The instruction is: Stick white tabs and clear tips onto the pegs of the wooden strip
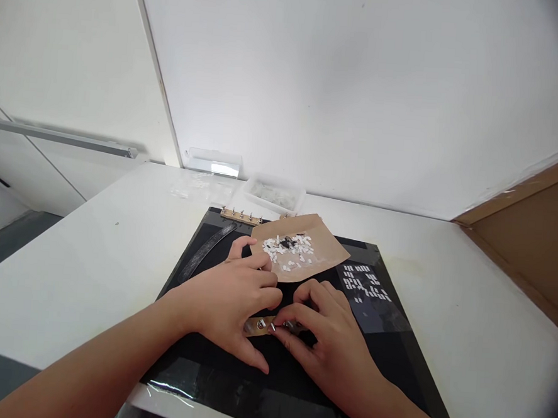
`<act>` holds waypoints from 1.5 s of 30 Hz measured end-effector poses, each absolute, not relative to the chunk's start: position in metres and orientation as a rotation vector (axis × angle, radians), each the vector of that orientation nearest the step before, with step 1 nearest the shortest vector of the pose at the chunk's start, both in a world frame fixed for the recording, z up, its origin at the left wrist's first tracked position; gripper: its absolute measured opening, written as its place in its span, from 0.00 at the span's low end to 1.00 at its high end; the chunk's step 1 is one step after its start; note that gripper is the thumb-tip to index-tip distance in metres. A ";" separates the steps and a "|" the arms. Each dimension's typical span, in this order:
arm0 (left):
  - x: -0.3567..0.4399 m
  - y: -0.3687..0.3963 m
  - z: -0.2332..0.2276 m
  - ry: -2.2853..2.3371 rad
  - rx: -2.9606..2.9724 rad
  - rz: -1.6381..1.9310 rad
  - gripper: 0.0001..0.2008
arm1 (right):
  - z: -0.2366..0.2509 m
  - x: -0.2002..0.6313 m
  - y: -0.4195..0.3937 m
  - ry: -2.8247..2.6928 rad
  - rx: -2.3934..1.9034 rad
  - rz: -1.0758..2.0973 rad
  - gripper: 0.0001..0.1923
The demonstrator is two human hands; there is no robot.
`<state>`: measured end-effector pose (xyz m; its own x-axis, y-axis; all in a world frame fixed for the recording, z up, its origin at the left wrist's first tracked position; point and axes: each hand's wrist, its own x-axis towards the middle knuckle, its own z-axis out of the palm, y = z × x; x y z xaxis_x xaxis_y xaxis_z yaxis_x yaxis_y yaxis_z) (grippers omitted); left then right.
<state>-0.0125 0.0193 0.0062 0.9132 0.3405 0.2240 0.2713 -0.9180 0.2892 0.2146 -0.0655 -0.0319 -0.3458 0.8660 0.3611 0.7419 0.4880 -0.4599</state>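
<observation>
My left hand (233, 297) lies on a black mat (384, 348) and pins down a small wooden strip with metal pins (260, 326). My right hand (330, 338) meets it from the right, its fingertips pinched on the pins at the strip's right end. Just beyond my hands lies a brown paper sheet (324, 249) covered with several small white pieces (290, 247) and a dark bit. A second wooden strip with upright pins (241, 216) rests at the mat's far edge.
A dark curved strip (208, 250) lies on the mat's left side. White pieces in rows (365, 283) sit on the mat at right. A clear tray (274, 193) and clear box (213, 162) stand by the wall. Cardboard (532, 243) leans at right.
</observation>
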 end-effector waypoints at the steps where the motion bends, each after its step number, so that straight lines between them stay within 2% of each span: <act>1: -0.012 0.019 0.006 0.458 2.824 0.393 0.27 | -0.032 0.215 -0.066 -2.174 -1.325 0.287 0.04; 12: -0.012 0.019 0.007 0.454 2.816 0.385 0.27 | -0.033 0.216 -0.065 -2.185 -1.338 0.298 0.05; 23: -0.012 0.020 0.006 0.460 2.748 0.395 0.29 | -0.022 0.227 -0.062 -2.254 -1.257 0.345 0.19; 27: -0.012 0.018 0.006 0.460 2.698 0.389 0.26 | -0.012 0.239 -0.061 -2.281 -1.204 0.313 0.21; 33: -0.010 0.013 0.005 0.536 2.674 0.415 0.13 | -0.002 0.248 -0.056 -2.181 -1.183 0.156 0.14; 36: -0.007 0.009 0.002 0.595 2.631 0.432 0.13 | -0.004 0.247 -0.057 -2.209 -1.163 0.179 0.15; 39: -0.003 0.005 0.001 0.655 2.620 0.435 0.12 | -0.007 0.244 -0.059 -2.258 -1.162 0.224 0.18; 45: 0.000 0.000 0.003 0.744 2.580 0.377 0.10 | -0.012 0.243 -0.064 -2.261 -1.158 0.295 0.31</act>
